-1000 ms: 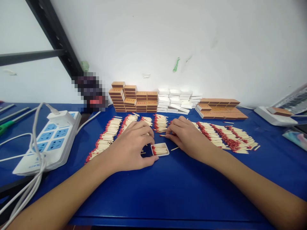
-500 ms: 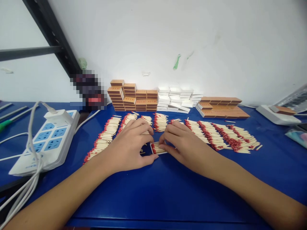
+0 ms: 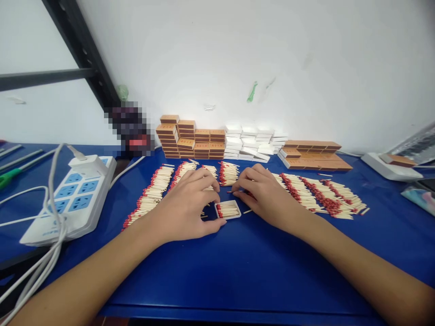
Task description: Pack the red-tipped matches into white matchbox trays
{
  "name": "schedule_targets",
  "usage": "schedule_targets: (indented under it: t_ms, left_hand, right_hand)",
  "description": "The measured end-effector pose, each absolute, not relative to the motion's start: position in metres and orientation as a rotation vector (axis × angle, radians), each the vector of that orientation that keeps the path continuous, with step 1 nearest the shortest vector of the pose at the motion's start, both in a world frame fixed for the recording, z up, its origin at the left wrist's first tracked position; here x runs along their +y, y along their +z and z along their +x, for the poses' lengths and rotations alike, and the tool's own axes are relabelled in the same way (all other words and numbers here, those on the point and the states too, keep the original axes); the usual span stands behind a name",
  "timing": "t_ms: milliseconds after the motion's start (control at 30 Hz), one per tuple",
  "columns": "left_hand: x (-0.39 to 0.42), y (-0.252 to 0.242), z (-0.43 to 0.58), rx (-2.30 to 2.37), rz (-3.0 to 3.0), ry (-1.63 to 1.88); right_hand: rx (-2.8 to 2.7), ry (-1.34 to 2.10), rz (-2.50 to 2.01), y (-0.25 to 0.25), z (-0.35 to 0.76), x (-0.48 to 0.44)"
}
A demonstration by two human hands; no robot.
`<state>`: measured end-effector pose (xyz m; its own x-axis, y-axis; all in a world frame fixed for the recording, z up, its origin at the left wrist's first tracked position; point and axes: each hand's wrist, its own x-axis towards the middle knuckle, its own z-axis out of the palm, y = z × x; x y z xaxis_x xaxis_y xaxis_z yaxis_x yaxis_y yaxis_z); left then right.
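A small white matchbox tray (image 3: 238, 214) lies on the blue table, partly filled with red-tipped matches (image 3: 229, 211). Around its left end are the thumb and fingers of my left hand (image 3: 190, 206), steadying it at the corners. My right hand (image 3: 260, 192) is just behind and to the right of the tray, fingers pinched together low over the table, with a red match head (image 3: 229, 192) poking out at the fingertips. Rows of loose matches (image 3: 229, 173) lie behind and on both sides of my hands.
Stacked brown matchboxes (image 3: 202, 147), white trays (image 3: 249, 142) and more brown boxes (image 3: 314, 156) line the wall. A white power strip (image 3: 98, 199) with cables stands at left. A white device (image 3: 384, 167) is at right, near a plastic packet (image 3: 419, 197).
My right hand has moved off the tray, back and to the right, uncovering the matches inside. My left hand stays at the tray's left end. The view has shifted slightly.
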<state>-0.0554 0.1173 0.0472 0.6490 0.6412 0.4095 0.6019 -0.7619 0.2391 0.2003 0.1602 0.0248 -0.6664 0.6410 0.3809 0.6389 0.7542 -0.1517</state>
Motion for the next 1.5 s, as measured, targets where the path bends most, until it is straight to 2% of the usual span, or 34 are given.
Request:
schedule_targets:
  t_ms: [767, 1067, 1333, 1500]
  left_hand:
    - [0.118, 0.046, -0.056, 1.034, 2.789, 0.758]
    - [0.116, 0.045, -0.056, 1.035, 2.791, 0.745]
    - [0.118, 0.044, -0.056, 1.02, 2.799, 0.759]
    - [0.118, 0.044, -0.056, 1.026, 2.791, 0.754]
  right_hand:
    - [-2.482, -0.063, -0.981, 0.017, 0.202, 0.169]
    - [-2.537, 0.139, -0.941, 0.025, 0.202, 0.163]
    - [-2.492, -0.054, -1.012, 0.02, 0.194, 0.164]
    - [-2.481, -0.056, -0.999, 0.019, 0.198, 0.167]
